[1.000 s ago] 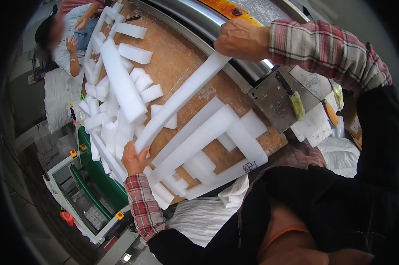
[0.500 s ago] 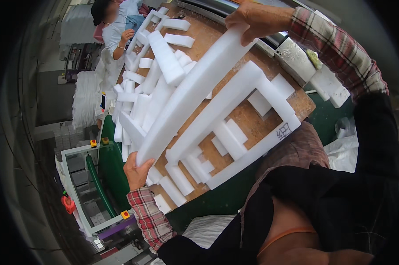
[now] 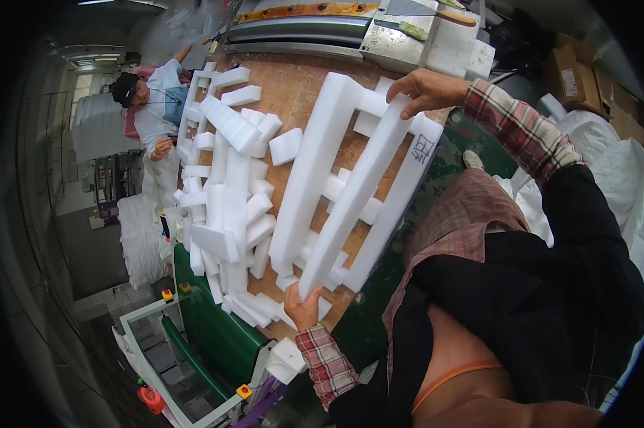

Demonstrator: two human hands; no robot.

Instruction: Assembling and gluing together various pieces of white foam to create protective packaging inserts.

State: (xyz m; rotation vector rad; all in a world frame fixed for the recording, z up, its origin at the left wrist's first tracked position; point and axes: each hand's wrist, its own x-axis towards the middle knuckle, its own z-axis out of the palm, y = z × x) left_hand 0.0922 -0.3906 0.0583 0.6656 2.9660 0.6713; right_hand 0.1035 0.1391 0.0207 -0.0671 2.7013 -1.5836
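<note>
A long white foam bar (image 3: 358, 182) slants across the near side of the wooden table. My right hand (image 3: 427, 93) grips its far end between thumb and fingers, and my left hand (image 3: 303, 308) pinches its near end. Beneath the bar lies a large white foam frame; its long left side (image 3: 309, 178) and its marked right side (image 3: 400, 203) show on either side of the bar. Smaller foam blocks (image 3: 333, 187) lie inside the frame, partly hidden by the bar. Left of it, loose foam pieces (image 3: 229, 203) are heaped across the table.
A co-worker (image 3: 158, 114) in a cap stands beyond the table's left side. A metal roller machine (image 3: 293, 32) borders the far edge. A green conveyor belt (image 3: 218, 307) and a guard frame with a yellow-red button (image 3: 244, 391) are at near left; white sheeting (image 3: 607, 160) lies right.
Both hands have brought the foam bar down and rightward, from above the heap to over the foam frame. The view has turned, showing more of the roller machine and the right side.
</note>
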